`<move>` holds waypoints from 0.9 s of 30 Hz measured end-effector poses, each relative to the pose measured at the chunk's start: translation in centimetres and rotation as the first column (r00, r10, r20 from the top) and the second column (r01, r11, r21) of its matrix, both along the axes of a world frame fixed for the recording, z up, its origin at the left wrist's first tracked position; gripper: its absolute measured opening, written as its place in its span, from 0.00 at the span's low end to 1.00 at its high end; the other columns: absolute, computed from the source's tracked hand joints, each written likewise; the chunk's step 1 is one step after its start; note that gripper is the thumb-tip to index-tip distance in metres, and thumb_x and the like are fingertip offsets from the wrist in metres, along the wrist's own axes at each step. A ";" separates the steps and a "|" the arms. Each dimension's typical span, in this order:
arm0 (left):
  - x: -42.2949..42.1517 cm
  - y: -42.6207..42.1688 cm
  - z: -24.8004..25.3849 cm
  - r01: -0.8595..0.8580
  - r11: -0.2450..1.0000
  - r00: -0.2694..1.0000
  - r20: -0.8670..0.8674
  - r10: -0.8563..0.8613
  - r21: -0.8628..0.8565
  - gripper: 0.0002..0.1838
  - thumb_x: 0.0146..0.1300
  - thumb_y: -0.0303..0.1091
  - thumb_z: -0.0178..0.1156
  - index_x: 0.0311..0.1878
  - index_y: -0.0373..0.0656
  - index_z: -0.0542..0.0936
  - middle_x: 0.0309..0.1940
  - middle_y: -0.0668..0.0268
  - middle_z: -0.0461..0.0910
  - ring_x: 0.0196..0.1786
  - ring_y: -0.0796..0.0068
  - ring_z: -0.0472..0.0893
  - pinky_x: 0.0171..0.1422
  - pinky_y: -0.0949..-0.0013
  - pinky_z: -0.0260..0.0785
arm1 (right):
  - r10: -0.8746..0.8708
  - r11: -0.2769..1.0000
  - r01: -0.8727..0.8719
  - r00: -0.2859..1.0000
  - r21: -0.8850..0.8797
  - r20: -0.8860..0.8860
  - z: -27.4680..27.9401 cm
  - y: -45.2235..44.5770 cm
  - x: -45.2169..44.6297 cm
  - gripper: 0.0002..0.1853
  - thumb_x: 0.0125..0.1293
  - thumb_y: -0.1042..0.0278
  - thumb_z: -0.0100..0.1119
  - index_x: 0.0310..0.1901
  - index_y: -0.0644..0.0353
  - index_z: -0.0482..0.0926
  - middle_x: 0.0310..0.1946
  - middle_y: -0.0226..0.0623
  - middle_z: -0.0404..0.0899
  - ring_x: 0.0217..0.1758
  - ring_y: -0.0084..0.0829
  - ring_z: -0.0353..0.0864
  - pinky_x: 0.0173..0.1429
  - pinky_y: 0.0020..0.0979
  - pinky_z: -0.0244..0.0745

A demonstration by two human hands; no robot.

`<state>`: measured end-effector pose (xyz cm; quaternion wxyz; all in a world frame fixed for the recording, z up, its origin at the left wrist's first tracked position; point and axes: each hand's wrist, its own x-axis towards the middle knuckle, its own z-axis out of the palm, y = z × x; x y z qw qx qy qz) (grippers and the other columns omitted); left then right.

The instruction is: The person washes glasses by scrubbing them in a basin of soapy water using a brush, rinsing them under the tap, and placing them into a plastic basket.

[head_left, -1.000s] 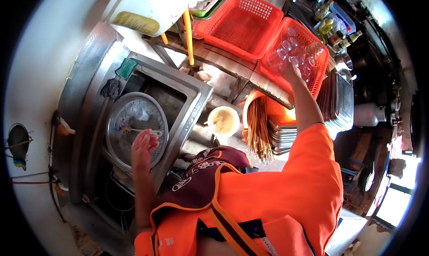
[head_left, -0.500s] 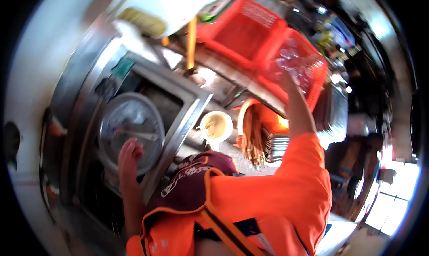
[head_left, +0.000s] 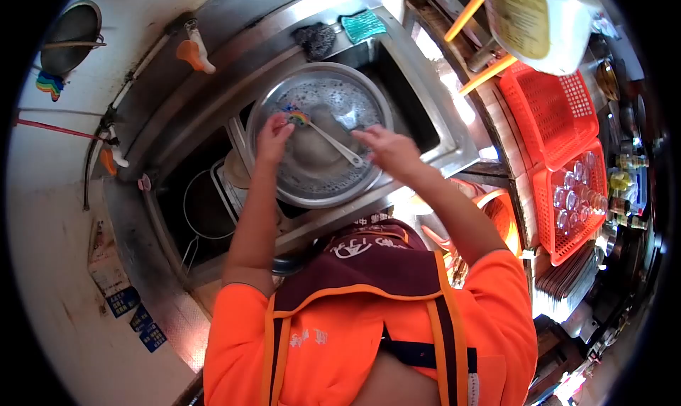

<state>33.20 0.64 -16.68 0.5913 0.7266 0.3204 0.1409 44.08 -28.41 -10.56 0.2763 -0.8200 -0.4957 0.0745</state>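
Note:
A round metal basin (head_left: pixel 255 108) of soapy water sits across the sink. In it lies a brush (head_left: pixel 333 142) with a long white handle and a rainbow-coloured head. Beside that head, over the left part of the basin, is my left hand (head_left: pixel 274 141), its fingers loosely bent and apart; whether they touch the head I cannot tell. From the right, my right hand (head_left: pixel 390 151) reaches over the basin with fingers apart, near the handle's end. Close to its fingertips a shiny clear object (head_left: pixel 346 117) shows in the water, too unclear to name.
A dark scrubber (head_left: pixel 316 40) and a green scouring pad (head_left: pixel 362 26) lie on the sink's back ledge. At right are a red basket (head_left: pixel 533 115) and another red basket (head_left: pixel 546 225) holding several clear glasses (head_left: pixel 576 197). A white bucket (head_left: pixel 560 23) overhangs the upper right.
My right hand has left the basket of glasses and come over the basin. My left hand remains at the basin, now by the brush's head. The view has swung toward the sink.

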 end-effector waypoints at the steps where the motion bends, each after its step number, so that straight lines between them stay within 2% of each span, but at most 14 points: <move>1: 0.5 0.1 -0.9 0.005 1.000 1.000 -0.012 -0.005 0.028 0.23 0.54 0.36 0.67 0.52 0.38 0.75 0.43 0.64 0.79 0.44 0.72 0.79 0.50 0.71 0.70 | 0.035 0.993 -0.039 0.998 -0.115 -0.042 -2.4 2.5 -0.7 0.30 0.53 0.63 0.63 0.60 0.51 0.67 0.48 0.39 0.73 0.40 0.41 0.80 0.41 0.39 0.77; 2: 1.1 -0.1 -1.5 0.012 0.999 1.000 -0.023 -0.011 0.052 0.24 0.52 0.36 0.68 0.52 0.37 0.75 0.42 0.63 0.80 0.44 0.71 0.79 0.50 0.71 0.71 | 0.019 0.948 -0.049 0.995 -0.315 -0.097 -2.6 4.7 -1.3 0.32 0.53 0.60 0.64 0.60 0.57 0.66 0.45 0.42 0.74 0.40 0.41 0.81 0.39 0.38 0.77; 3: 1.7 -0.5 -1.8 0.016 0.999 1.000 -0.019 -0.015 0.043 0.24 0.52 0.36 0.68 0.52 0.37 0.75 0.42 0.63 0.80 0.44 0.71 0.79 0.50 0.71 0.71 | 0.004 0.944 -0.018 0.999 -0.329 -0.043 -3.0 6.1 -2.1 0.28 0.55 0.60 0.62 0.56 0.62 0.67 0.36 0.41 0.78 0.36 0.43 0.81 0.37 0.38 0.77; 6: 3.6 -2.3 -1.1 0.142 0.985 0.988 -0.069 -0.136 0.093 0.28 0.50 0.45 0.69 0.51 0.38 0.76 0.40 0.58 0.81 0.43 0.67 0.81 0.49 0.68 0.72 | -0.039 0.833 -0.014 0.996 -0.553 -0.084 -9.0 9.0 -3.2 0.25 0.55 0.59 0.61 0.52 0.59 0.69 0.29 0.43 0.79 0.32 0.47 0.80 0.37 0.44 0.76; 8: 5.3 -3.8 0.6 0.307 0.917 0.922 -0.317 -0.222 0.254 0.35 0.49 0.53 0.68 0.54 0.36 0.73 0.37 0.52 0.81 0.42 0.59 0.82 0.49 0.61 0.72 | -0.082 0.928 0.014 0.982 -0.372 -0.169 -7.8 8.0 -4.9 0.17 0.56 0.63 0.59 0.46 0.59 0.70 0.23 0.43 0.78 0.29 0.49 0.79 0.35 0.47 0.74; 9: 6.3 -4.7 1.1 0.308 0.919 0.924 -0.306 -0.228 0.245 0.35 0.49 0.53 0.68 0.54 0.36 0.73 0.37 0.52 0.81 0.42 0.59 0.82 0.49 0.61 0.72 | -0.088 0.923 0.020 0.983 -0.383 -0.160 -6.0 7.7 -5.3 0.17 0.56 0.63 0.59 0.46 0.59 0.70 0.23 0.43 0.78 0.29 0.49 0.79 0.35 0.47 0.74; 11: 8.3 -6.4 1.7 0.427 0.844 0.811 -0.551 -0.198 0.325 0.42 0.49 0.55 0.68 0.60 0.33 0.67 0.44 0.48 0.79 0.48 0.50 0.79 0.54 0.57 0.70 | -0.099 0.928 0.015 0.973 -0.372 -0.208 -1.4 6.8 -6.0 0.15 0.56 0.64 0.58 0.45 0.58 0.71 0.24 0.44 0.78 0.30 0.49 0.79 0.35 0.47 0.72; 15: 9.9 -8.2 0.4 0.420 0.834 0.835 -0.512 -0.201 0.358 0.48 0.47 0.56 0.68 0.64 0.34 0.61 0.53 0.45 0.73 0.56 0.47 0.74 0.59 0.55 0.67 | -0.113 0.961 0.067 0.981 -0.270 -0.157 1.7 3.8 -6.9 0.15 0.54 0.68 0.61 0.44 0.56 0.73 0.26 0.42 0.79 0.30 0.45 0.79 0.34 0.43 0.73; 17: 10.2 -8.4 -0.1 0.436 0.840 0.839 -0.483 -0.250 0.323 0.50 0.46 0.53 0.70 0.66 0.36 0.57 0.59 0.47 0.67 0.57 0.50 0.74 0.59 0.55 0.68 | -0.212 0.977 0.207 0.971 -0.057 -0.112 2.4 1.7 -6.7 0.12 0.54 0.68 0.62 0.42 0.53 0.78 0.29 0.38 0.79 0.30 0.42 0.80 0.36 0.39 0.75; 19: 9.4 -7.7 -1.8 0.453 0.824 0.842 -0.467 -0.270 0.341 0.50 0.44 0.49 0.71 0.66 0.38 0.57 0.60 0.48 0.66 0.57 0.51 0.73 0.59 0.55 0.68 | -0.359 0.933 0.337 0.885 -0.123 -0.297 5.0 0.2 -5.8 0.10 0.54 0.68 0.63 0.40 0.52 0.81 0.30 0.36 0.80 0.31 0.39 0.81 0.37 0.34 0.76; 21: 8.1 -6.0 -0.9 0.640 0.670 0.741 -0.531 -0.411 0.376 0.48 0.43 0.46 0.71 0.66 0.41 0.58 0.59 0.50 0.67 0.57 0.52 0.73 0.59 0.55 0.68 | -0.410 0.904 0.418 0.791 -0.089 -0.455 6.4 -1.3 -4.4 0.09 0.56 0.69 0.64 0.40 0.54 0.81 0.30 0.37 0.81 0.29 0.28 0.81 0.33 0.28 0.75; 23: 6.4 -4.7 2.3 0.695 0.637 0.679 -0.597 -0.428 0.334 0.47 0.42 0.43 0.71 0.66 0.44 0.59 0.57 0.51 0.68 0.57 0.52 0.74 0.58 0.55 0.69 | -0.411 0.892 0.445 0.726 -0.078 -0.552 7.6 -2.3 -2.4 0.07 0.57 0.70 0.63 0.39 0.58 0.82 0.24 0.36 0.80 0.26 0.20 0.78 0.30 0.24 0.72; 25: 4.4 -3.6 3.7 0.849 0.453 0.498 -0.699 -0.513 0.272 0.49 0.39 0.45 0.71 0.67 0.45 0.59 0.59 0.53 0.67 0.59 0.52 0.71 0.60 0.56 0.67 | -0.380 0.876 0.479 0.745 0.044 -0.548 7.4 -2.6 -0.8 0.06 0.59 0.70 0.62 0.36 0.62 0.81 0.20 0.34 0.78 0.24 0.17 0.75 0.29 0.22 0.70; 27: 2.7 -3.2 4.3 0.871 0.418 0.456 -0.740 -0.495 0.257 0.50 0.37 0.43 0.72 0.66 0.46 0.59 0.58 0.53 0.68 0.58 0.52 0.72 0.58 0.56 0.67 | -0.404 0.854 0.512 0.764 0.091 -0.504 7.4 -2.0 -0.1 0.08 0.58 0.67 0.64 0.33 0.62 0.79 0.20 0.33 0.78 0.23 0.18 0.76 0.27 0.22 0.70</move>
